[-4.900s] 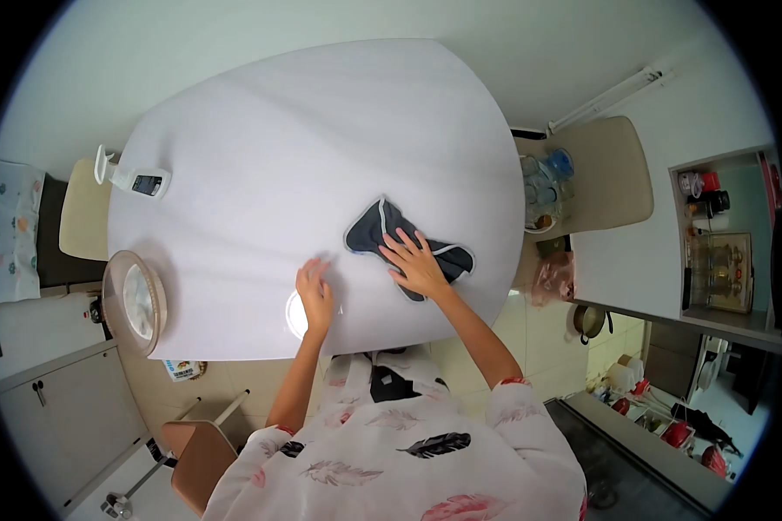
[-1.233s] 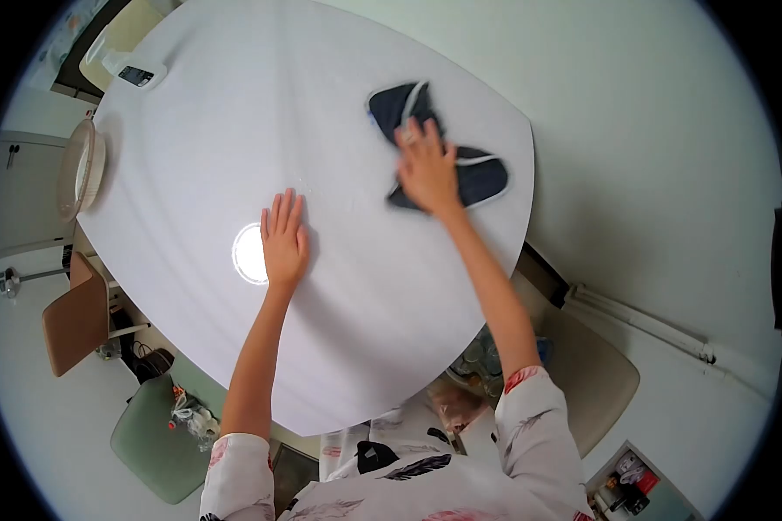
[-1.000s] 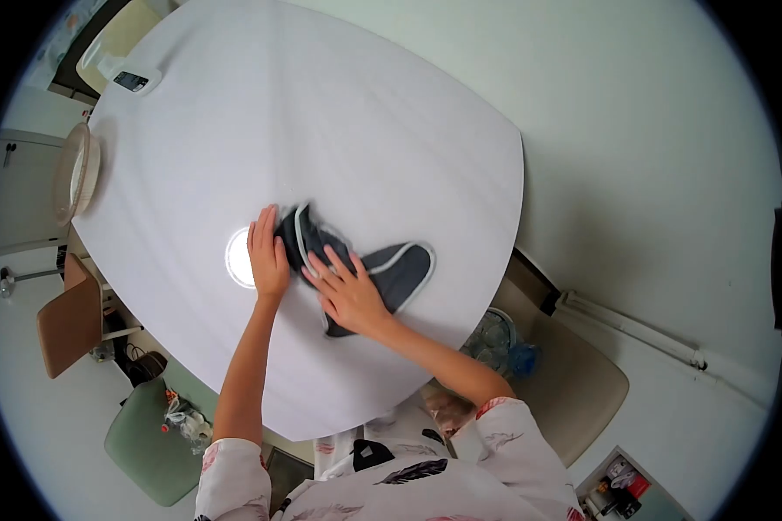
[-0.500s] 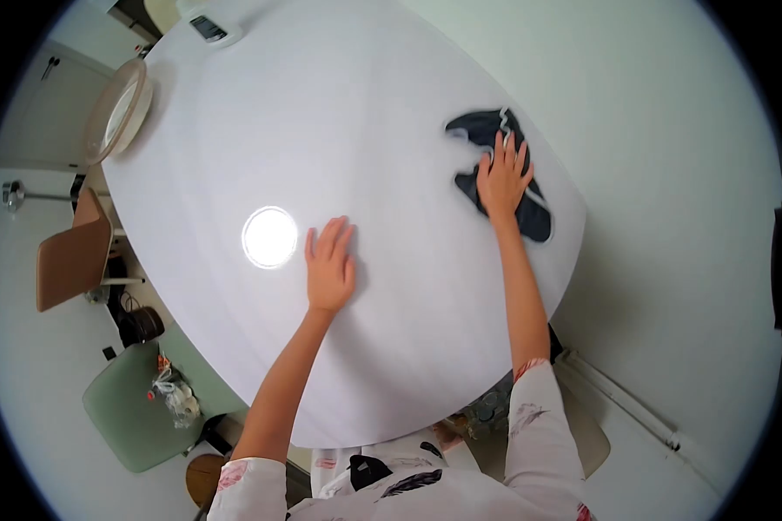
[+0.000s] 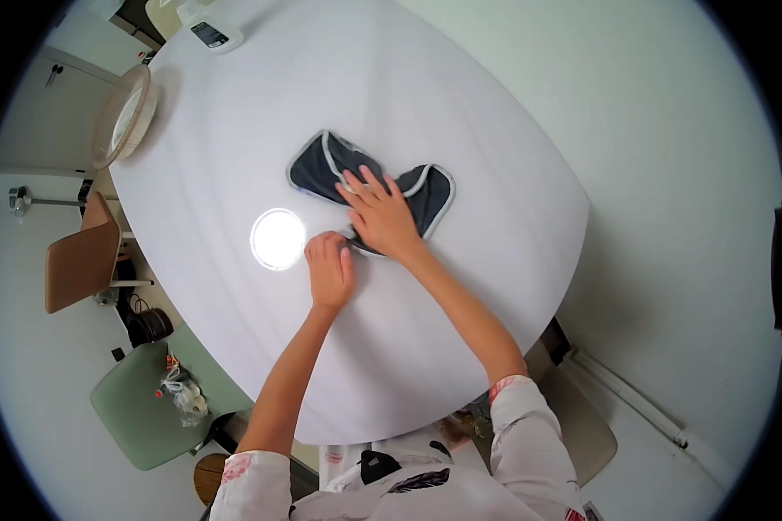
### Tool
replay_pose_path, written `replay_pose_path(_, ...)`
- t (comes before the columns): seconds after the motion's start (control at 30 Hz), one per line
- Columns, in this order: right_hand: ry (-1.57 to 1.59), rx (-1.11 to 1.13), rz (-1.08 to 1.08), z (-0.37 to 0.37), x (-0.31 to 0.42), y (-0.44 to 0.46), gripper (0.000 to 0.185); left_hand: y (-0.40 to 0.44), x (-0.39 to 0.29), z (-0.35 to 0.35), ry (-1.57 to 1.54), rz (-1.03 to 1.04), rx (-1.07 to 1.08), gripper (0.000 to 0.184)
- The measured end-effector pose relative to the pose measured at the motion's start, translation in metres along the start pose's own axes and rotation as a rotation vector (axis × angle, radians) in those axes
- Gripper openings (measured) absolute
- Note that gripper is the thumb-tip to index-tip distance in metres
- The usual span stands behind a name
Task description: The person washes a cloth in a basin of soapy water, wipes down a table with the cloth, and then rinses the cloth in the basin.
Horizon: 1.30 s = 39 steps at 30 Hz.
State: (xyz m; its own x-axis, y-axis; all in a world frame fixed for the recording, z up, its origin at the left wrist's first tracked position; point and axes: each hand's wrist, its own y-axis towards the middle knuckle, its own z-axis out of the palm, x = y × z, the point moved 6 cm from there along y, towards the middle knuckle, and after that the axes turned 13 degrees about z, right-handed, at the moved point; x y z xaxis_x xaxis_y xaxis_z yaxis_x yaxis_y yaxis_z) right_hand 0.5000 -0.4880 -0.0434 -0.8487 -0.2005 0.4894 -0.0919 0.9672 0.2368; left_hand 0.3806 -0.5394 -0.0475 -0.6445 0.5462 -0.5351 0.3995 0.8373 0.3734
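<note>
A dark cloth point(image 5: 317, 169) with pale grey edging lies crumpled and partly folded near the middle of the white table. My right hand point(image 5: 382, 213) rests flat on top of it, fingers spread, hiding part of its centre. Close beside it on the left, my left hand point(image 5: 328, 269) has its fingers curled together. The cloth's near corner reaches those fingertips and looks pinched there, though the grip itself is mostly hidden.
The white table point(image 5: 460, 347) has a bright round light reflection left of my hands. A basin point(image 5: 123, 117) stands at its left edge and a white bottle point(image 5: 215, 36) at the far left. Chairs surround the left side, including a green chair point(image 5: 135, 408); a wall is at right.
My right hand and the cloth beneath it have moved left from the table's right edge to the middle. My left hand stayed nearly in place, and its fingers have curled in.
</note>
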Motion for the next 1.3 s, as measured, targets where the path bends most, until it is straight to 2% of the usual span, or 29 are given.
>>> replay_pose_path(0.1, -0.205, 0.016, 0.069, -0.027, -0.041, -0.023, 0.047, 0.002, -0.001, 0.0, 0.022, 0.011, 0.005, 0.021)
replay_pose_path(0.2, -0.316, -0.088, 0.205, -0.053, -0.094, -0.022, 0.049, 0.002, -0.002, 0.0, 0.037, 0.007, 0.018, 0.022)
replay_pose_path(0.37, -0.458, -0.305, 0.376, -0.061, -0.153, 0.039, 0.046, 0.003, -0.004, 0.002, 0.029, -0.002, 0.041, 0.024)
replay_pose_path(0.5, -0.549, -0.355, 0.477, -0.038, -0.153, 0.09, 0.049, 0.004, -0.008, 0.0, 0.013, -0.029, -0.009, 0.024)
replay_pose_path(0.6, -0.525, -0.344, 0.339, -0.011, -0.118, 0.115, 0.05, 0.006, -0.007, -0.001, 0.022, -0.033, -0.021, 0.023)
replay_pose_path(0.7, -0.369, -0.258, 0.132, 0.015, -0.058, 0.114, 0.05, 0.008, -0.008, -0.001, 0.023, -0.031, 0.0, 0.022)
replay_pose_path(0.8, -0.216, -0.127, -0.049, 0.029, -0.006, 0.084, 0.048, 0.006, -0.007, -0.001, 0.02, -0.022, 0.004, 0.023)
replay_pose_path(0.9, -0.058, 0.002, -0.145, 0.015, 0.002, 0.046, 0.044, 0.009, -0.006, -0.002, 0.054, -0.027, 0.011, 0.023)
replay_pose_path(1.0, -0.083, -0.026, 0.02, -0.016, -0.034, 0.014, 0.046, 0.009, -0.004, -0.001, 0.063, -0.011, -0.001, 0.023)
replay_pose_path(1.13, -0.387, -0.169, 0.285, -0.065, -0.114, -0.025, 0.05, 0.008, -0.004, 0.001, 0.063, -0.046, 0.042, 0.022)
replay_pose_path(1.3, -0.479, -0.32, 0.513, -0.094, -0.184, -0.014, 0.046, 0.007, -0.004, -0.001, 0.068, -0.021, 0.032, 0.025)
